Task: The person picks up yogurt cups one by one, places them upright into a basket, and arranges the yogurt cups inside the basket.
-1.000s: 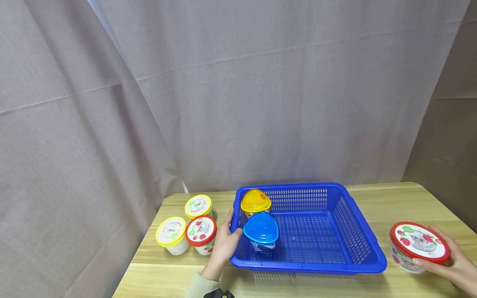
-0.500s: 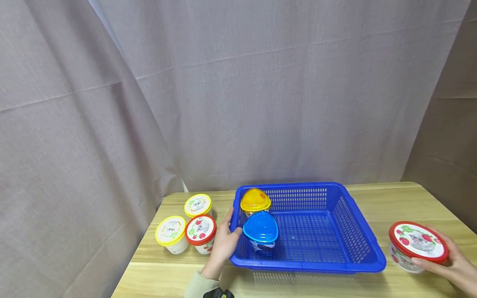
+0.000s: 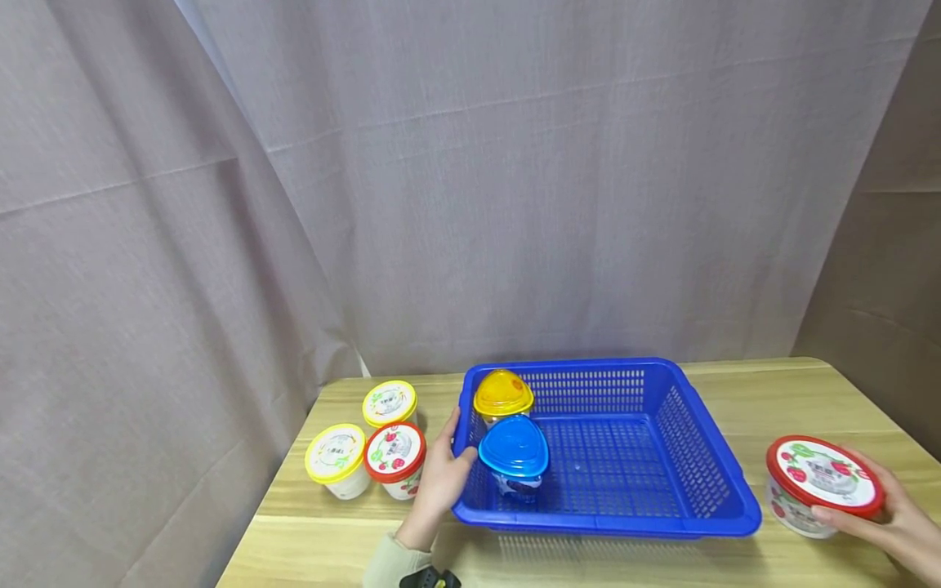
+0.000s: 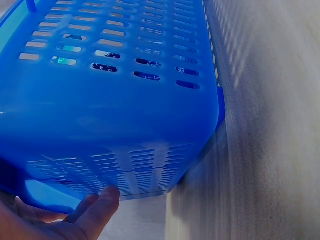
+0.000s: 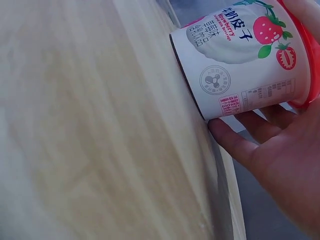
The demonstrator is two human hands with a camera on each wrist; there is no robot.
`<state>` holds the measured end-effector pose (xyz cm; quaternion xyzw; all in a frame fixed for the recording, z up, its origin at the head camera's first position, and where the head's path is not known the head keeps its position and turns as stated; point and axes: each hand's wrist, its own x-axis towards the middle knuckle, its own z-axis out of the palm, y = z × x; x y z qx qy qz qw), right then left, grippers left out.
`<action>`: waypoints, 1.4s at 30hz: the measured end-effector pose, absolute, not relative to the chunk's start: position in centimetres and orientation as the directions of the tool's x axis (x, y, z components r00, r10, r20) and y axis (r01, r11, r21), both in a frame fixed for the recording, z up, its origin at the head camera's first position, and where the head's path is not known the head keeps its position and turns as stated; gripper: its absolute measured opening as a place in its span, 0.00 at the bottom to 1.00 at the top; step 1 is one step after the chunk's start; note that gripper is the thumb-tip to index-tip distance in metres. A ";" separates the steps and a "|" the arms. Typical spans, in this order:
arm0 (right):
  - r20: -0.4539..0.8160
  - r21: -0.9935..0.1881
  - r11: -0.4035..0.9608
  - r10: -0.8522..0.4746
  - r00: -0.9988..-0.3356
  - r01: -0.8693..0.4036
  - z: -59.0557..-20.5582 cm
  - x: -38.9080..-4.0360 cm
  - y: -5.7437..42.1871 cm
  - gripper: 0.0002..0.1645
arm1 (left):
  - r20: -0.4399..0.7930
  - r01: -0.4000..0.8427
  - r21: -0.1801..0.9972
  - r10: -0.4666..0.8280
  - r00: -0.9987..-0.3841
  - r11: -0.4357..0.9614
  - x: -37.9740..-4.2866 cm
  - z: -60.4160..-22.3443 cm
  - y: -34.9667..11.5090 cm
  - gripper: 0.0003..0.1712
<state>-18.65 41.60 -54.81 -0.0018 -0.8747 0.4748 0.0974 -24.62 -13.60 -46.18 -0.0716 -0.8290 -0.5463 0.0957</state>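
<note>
Right hand (image 3: 893,514), one: thumb and fingers curled round a red-lidded strawberry tub (image 3: 827,482), upright. Left hand (image 3: 439,482), one: pinching the left rim of a blue basket (image 3: 610,524). Just right of left hand, inside: blue-lidded cup (image 3: 515,447), yellow-lidded cup (image 3: 503,394). Left of it, on desk (image 3: 287,551): second red-lidded tub (image 3: 395,459), front yellow-lidded tub (image 3: 336,457), rear yellow-lidded tub (image 3: 390,404).

Head view: soft, even light; glare on blue lid (image 3: 515,445); slotted shadow on counter (image 3: 294,547) beneath basket (image 3: 603,525). Left wrist: dimmer, bluish, counter soft. Right wrist: cool cast; tub (image 5: 240,60) print legible, counter grain blurred.
</note>
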 end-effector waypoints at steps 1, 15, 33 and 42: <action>0.171 -0.832 0.547 0.095 -0.981 -0.092 -54.7 -18.6 41.6 0.60 | 0.237 0.223 0.891 0.014 -0.971 0.396 -24.6 -46.2 -13.6 0.41; 0.287 -0.829 0.514 0.051 -0.957 -0.221 -54.2 -18.4 41.3 0.58 | 0.237 0.221 0.888 0.011 -0.971 0.403 -24.8 -46.1 -13.7 0.41; 0.277 -0.807 0.560 0.081 -0.958 -0.186 -50.9 -19.3 41.0 0.60 | 0.238 0.225 0.888 0.018 -0.971 0.401 -24.7 -46.3 -13.6 0.41; 0.327 -0.818 0.521 0.075 -0.942 -0.243 -48.4 -19.9 41.1 0.59 | 0.230 0.216 0.897 0.011 -0.973 0.386 -24.7 -46.2 -13.6 0.41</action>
